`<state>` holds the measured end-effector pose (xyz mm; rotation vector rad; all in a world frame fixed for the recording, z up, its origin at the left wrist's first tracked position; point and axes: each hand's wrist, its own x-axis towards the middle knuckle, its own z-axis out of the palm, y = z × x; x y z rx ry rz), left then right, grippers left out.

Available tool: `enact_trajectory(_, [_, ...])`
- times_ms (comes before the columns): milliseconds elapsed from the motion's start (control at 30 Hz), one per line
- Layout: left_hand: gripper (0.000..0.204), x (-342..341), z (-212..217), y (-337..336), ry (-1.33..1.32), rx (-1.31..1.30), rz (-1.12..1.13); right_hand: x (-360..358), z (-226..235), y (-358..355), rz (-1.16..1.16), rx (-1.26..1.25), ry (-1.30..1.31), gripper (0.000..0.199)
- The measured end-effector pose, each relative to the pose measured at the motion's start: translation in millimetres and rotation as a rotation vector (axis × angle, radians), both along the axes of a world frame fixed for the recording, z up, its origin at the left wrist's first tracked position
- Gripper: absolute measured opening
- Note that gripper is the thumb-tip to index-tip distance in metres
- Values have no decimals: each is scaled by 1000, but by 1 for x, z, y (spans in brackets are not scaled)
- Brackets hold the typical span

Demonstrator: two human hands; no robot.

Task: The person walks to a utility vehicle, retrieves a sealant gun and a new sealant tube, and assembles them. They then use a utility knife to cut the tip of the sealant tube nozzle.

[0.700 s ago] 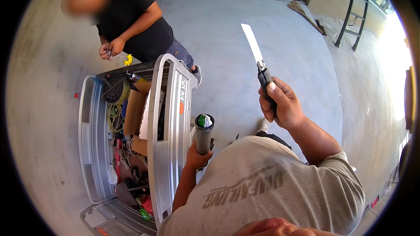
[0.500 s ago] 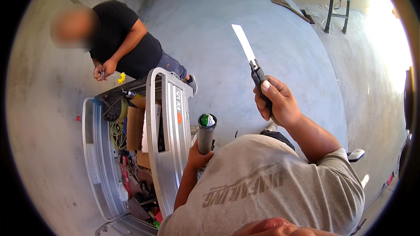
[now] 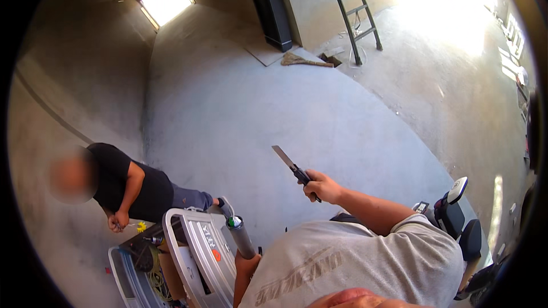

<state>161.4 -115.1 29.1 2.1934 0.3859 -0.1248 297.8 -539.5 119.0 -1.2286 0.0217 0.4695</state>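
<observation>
My right hand (image 3: 323, 186) is closed round the black handle of a utility knife (image 3: 298, 172). Its long, bare blade with a slanted tip points away and to the left over the floor. Low in front of my body, my left hand (image 3: 246, 264) wraps the lower part of a grey caulking gun barrel (image 3: 241, 239), held roughly upright. Green and white wrapping shows at the barrel's open top end. The lower end is hidden by my hand and shirt. Knife and barrel are well apart.
Left of me stands a silver metal cart bed (image 3: 197, 245) holding cables, cardboard and tools. A person in black (image 3: 137, 188) stands beyond it, hands together near a yellow item (image 3: 141, 227). Farther off are a broom (image 3: 305, 61), a ladder (image 3: 354, 17) and a black cabinet (image 3: 271, 14).
My view has tilted up and toward the room, bringing in a window and the tall cabinet. The knife sits lower in the picture, its blade tilted farther left. Both hands keep their hold.
</observation>
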Motion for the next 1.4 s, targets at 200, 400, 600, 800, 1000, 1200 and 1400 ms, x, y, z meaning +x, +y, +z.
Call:
enact_trajectory(200, [65, 68, -25, -37, 41, 188, 27, 30, -37, -112, -104, -324, 191, 64])
enact_trajectory(400, [65, 180, -5, -136, 82, 222, -66, 21, -50, -237, -454, -272, 254, 70])
enact_trajectory(600, [65, 307, -7, -202, 159, 243, -274, 34, -101, -315, -748, -160, 327, 60])
enact_trajectory(800, [66, 460, -59, -300, 236, 266, -521, 38, -224, -381, -981, -258, 606, 57])
enact_trajectory(1000, [66, 594, -97, -378, 288, 277, -710, -45, -325, -451, -1370, -253, 956, 52])
enact_trajectory(1200, [67, 712, -131, -495, 262, 307, -922, -113, -333, -458, -1577, -131, 1157, 48])
enact_trajectory(1400, [67, 742, -151, -614, 219, 323, -1031, -124, -343, -521, -1598, 12, 1200, 43])
